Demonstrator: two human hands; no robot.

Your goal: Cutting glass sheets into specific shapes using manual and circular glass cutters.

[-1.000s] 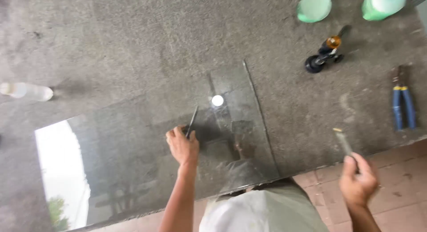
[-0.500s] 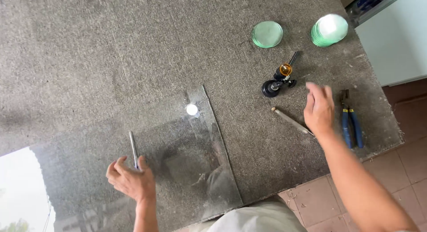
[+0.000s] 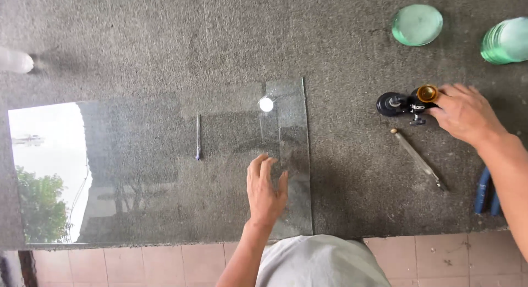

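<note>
Head view: right hand (image 3: 465, 112) grips circle cutter (image 3: 406, 103); left hand (image 3: 265, 190) flat on glass sheet (image 3: 165, 171).

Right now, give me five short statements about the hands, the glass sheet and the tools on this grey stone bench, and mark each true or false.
1. The left hand lies flat on the clear glass sheet. True.
2. The right hand grips the blue-handled pliers. False: it touches the black circle cutter with the amber knob; the pliers lie apart, near the bench edge.
3. A thin pen-like tool lies on the glass sheet, away from both hands. True.
4. The two stacks of round green glass discs sit on the glass sheet. False: they sit on the bare grey stone bench at the far right.
5. A slim straight glass cutter lies on the bench below the right hand. True.
</note>
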